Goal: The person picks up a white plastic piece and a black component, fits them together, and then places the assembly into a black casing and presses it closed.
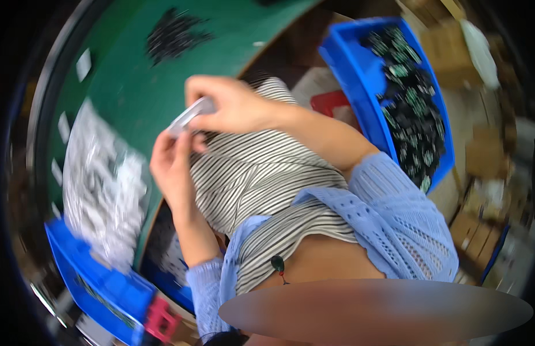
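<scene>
Apparently, the small pale flat piece (188, 117) is light and rather stiff, since it looks thin and keeps a straight edge between the fingers. Its surface seems smooth, so I judge it could be a little slippery; whether it is fragile, I cannot tell from this blurred view. I would take hold of it by its two ends, with gentle pressure.

The piece is left of the centre of the frame, slanting between the two hands, over the green table (129, 86). From my distant place I see the right hand (231, 105) pinching its upper right end between thumb and bent forefinger. The left hand (174, 167) is below, with fingertips at the lower left end, but I cannot tell if they close on it.
</scene>
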A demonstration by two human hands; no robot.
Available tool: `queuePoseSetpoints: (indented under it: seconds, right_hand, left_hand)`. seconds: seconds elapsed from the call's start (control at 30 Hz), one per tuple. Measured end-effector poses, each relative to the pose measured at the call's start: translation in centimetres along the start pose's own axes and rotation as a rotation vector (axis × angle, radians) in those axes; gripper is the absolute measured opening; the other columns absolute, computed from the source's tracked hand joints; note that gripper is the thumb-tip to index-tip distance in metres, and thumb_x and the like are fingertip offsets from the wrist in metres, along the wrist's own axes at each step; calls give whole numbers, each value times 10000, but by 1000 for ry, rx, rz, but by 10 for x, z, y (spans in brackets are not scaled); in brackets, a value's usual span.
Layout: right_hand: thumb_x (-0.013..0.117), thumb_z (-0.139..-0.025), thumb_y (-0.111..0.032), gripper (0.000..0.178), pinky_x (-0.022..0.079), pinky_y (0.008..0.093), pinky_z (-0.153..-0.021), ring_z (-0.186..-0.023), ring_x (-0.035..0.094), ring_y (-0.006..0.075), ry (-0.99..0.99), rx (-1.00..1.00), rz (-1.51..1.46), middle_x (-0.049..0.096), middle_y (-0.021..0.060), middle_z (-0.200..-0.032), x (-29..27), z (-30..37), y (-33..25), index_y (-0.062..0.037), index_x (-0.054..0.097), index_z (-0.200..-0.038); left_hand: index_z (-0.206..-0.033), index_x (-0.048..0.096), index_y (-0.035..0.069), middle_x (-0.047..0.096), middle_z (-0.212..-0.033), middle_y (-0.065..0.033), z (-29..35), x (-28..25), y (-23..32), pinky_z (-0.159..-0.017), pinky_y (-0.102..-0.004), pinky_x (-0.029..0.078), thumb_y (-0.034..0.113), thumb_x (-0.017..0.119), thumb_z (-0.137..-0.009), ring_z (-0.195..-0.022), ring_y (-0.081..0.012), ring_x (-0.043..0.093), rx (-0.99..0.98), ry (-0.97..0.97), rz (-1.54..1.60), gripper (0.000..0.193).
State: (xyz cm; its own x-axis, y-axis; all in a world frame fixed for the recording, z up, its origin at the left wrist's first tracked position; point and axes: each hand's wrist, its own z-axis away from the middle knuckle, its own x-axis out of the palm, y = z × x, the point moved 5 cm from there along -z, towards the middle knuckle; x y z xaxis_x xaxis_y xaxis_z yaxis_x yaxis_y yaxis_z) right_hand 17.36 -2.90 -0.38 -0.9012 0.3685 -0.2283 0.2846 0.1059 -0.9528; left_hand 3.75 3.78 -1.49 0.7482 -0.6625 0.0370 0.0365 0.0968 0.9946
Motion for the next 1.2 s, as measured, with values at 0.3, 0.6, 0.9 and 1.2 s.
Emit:
queuePoseSetpoints:
  seconds: [0.3,0.6,0.9,1.2]
  right_hand:
    - [710,-783,-233,307,481,251,-647,-776,581,105,430,-26,-212,598,22,-859,-91,58,27,-61,583,-1004]
    - [476,-781,-644,670,507,444,-704,-859,632,349,730,1338,1342,638,189,-935,-329,324,186,-71,502,-1127]
    - [492,-870,-329,514,478,453,-675,-907,575,371,669,1523,1490,523,252,-1095,-320,381,232,-135,393,-1335]
    - [518,-854,-208,278,497,379,-699,-783,620,268,939,886,1225,591,132,-898,-288,332,181,-213,614,-1115]
  left_hand:
    - [-1059,512,-28,618,-744,-89,-73,-34,-2,-563,-198,448,59,531,-897,-577,-92,535,121,6,-124,184]
    - [-1005,609,14,585,-724,-41,-118,-91,1,-493,-227,376,241,548,-911,-563,-92,460,265,153,-765,253]
    - [-1112,565,51,570,-886,-172,-91,-35,19,-658,-417,446,426,552,-867,-772,-319,545,702,175,-1434,449]
    - [-1128,571,115,554,-929,-181,-82,-16,14,-730,-432,437,457,549,-851,-838,-359,524,717,210,-1620,440]
